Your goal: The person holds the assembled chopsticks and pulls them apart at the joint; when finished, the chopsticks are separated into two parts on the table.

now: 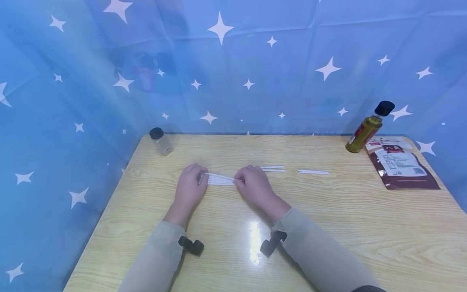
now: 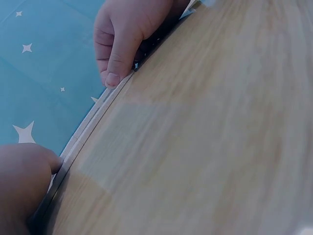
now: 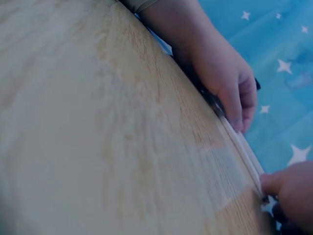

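Note:
Several thin white sticks (image 1: 220, 181) lie side by side on the table between my two hands, one of them slanting across the top of the row. My left hand (image 1: 190, 183) holds their left ends, fingers bent down over them. At the other end my right hand (image 1: 256, 185) pinches the sticks between thumb and fingers. From the left wrist, the right hand (image 2: 128, 39) shows its thumb pressed on the stick ends. The right wrist view has the left hand (image 3: 220, 73) with fingertips down on the sticks (image 3: 242, 152), low against the tabletop.
More white sticks (image 1: 273, 170) lie just beyond my right hand, with another small group (image 1: 313, 172) farther right. A black-capped clear jar (image 1: 163, 145) stands back left. An oil bottle (image 1: 365, 133) and a brown-and-white pouch (image 1: 401, 166) are at the right, before a starry blue cloth (image 1: 233, 97).

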`<state>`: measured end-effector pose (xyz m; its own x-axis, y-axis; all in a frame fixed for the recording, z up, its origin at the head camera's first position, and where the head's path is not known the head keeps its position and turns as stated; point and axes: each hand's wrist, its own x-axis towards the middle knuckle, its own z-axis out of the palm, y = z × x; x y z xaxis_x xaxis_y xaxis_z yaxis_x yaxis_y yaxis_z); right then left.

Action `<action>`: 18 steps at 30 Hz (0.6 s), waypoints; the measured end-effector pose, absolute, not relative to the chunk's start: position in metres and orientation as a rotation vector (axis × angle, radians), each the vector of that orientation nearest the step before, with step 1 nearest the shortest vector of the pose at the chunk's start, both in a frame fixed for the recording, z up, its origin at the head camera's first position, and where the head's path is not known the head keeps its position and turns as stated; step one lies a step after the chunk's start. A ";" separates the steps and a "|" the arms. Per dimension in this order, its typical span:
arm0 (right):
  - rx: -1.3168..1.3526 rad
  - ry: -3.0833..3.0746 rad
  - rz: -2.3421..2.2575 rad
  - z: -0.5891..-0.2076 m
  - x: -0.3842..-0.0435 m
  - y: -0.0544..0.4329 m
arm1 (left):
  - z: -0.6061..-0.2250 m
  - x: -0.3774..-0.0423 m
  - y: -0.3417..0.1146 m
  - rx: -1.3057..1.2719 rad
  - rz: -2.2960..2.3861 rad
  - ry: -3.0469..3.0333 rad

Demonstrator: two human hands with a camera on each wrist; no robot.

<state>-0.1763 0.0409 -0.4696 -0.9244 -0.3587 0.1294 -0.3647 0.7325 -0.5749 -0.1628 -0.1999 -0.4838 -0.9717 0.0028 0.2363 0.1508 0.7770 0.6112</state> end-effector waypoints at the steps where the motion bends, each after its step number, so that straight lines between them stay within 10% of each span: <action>1: 0.610 -2.907 0.979 -0.470 -0.176 0.041 | -0.483 -0.162 -0.200 -0.118 -0.974 -2.748; 18: 0.564 -2.822 1.054 -0.478 -0.172 0.045 | -0.488 -0.165 -0.201 -0.157 -0.959 -2.699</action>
